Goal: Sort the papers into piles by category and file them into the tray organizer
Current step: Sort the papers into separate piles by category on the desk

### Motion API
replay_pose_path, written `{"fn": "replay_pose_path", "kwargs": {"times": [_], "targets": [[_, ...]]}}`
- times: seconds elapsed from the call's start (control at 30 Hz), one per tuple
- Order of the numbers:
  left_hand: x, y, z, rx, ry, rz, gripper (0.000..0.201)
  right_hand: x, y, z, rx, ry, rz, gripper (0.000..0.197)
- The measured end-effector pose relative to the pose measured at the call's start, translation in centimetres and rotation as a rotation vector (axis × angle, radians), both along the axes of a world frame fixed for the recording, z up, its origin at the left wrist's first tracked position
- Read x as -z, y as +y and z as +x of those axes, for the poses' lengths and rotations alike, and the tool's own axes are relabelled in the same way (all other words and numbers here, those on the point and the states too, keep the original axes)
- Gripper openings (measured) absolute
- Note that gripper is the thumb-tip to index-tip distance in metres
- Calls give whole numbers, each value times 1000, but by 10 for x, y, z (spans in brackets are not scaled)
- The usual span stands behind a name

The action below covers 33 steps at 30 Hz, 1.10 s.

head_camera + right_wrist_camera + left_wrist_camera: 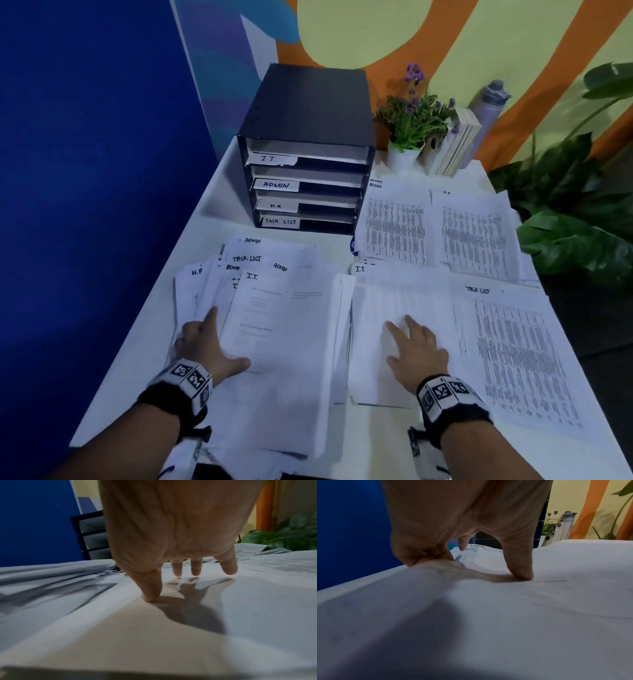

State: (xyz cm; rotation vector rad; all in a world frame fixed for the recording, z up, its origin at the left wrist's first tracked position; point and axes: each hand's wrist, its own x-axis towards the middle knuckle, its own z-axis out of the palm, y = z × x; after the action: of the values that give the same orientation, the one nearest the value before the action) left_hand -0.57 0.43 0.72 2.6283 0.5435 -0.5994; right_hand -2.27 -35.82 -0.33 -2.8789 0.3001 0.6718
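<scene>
A loose unsorted pile (pixel 294 359) lies front left, its top sheet (pixel 274 322) headed I.T. My left hand (pixel 219 342) pinches that sheet's left edge: the thumb (pixel 520 573) presses on top and the fingers (pixel 426 557) curl under the edge. My right hand (pixel 411 342) lies flat, fingers (pixel 195 568) spread, on the I.T. pile (pixel 394 301). Sorted piles headed ADMIN (pixel 394 222), H.R (pixel 476 233) and TASK LIST (pixel 524 353) lie to the right. The black tray organizer (pixel 305 113) stands behind, its trays labelled I.T., ADMIN, H.R and TASK LIST.
A small potted plant (pixel 411 126), a row of books (pixel 455 147) and a bottle (pixel 489 99) stand at the back right. A large leafy plant (pixel 575 222) borders the table's right edge. A blue panel (pixel 85 171) runs along the left.
</scene>
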Motion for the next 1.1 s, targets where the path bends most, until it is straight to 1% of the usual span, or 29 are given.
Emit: {"fn": "replay_pose_path", "kwargs": {"times": [0.07,0.13,0.17,0.23,0.27,0.3,0.33,0.4,0.47,0.53,0.57,0.67,0.73,0.83,0.9,0.93,1.0,1.1], "targets": [[0,2,-2,-42,-45,-55,132,-6,12,8,24,-155,35,53],[-1,1,-5,-77,-97,-124,122,-14,30,14,108,-293,239,43],[-1,0,-6,-107,-132,-163,113,-18,41,16,167,-308,375,39],[1,0,-6,-222,-205,-271,88,-21,62,16,283,-239,598,39],[2,1,-5,-267,-226,-330,76,-21,71,14,330,-196,677,42],[3,3,-5,-287,-230,-392,68,-20,80,11,355,-160,727,49],[4,5,-5,-283,-216,-444,65,-19,87,8,344,-141,744,60],[6,9,-4,-276,-218,-521,59,-17,100,4,272,-120,716,78],[5,12,0,-365,-269,-605,51,-23,111,5,236,-128,702,80],[4,17,8,-465,-329,-667,44,-28,115,13,234,-205,675,73],[5,20,12,-492,-347,-666,42,-29,114,19,261,-241,658,66],[4,29,19,-525,-387,-639,42,-31,106,32,353,-277,608,48],[2,32,18,-488,-383,-607,49,-27,98,36,400,-280,590,41],[2,32,12,-378,-380,-456,60,-16,89,32,465,-264,602,39],[4,31,11,-279,-429,-321,56,-11,87,28,512,-262,612,37],[4,29,11,-232,-435,-307,51,-9,87,26,528,-274,616,35],[6,23,12,-167,-353,-367,42,-5,88,24,547,-304,620,27],[8,10,16,-178,-180,-475,44,-2,90,24,566,-313,628,17]]}}
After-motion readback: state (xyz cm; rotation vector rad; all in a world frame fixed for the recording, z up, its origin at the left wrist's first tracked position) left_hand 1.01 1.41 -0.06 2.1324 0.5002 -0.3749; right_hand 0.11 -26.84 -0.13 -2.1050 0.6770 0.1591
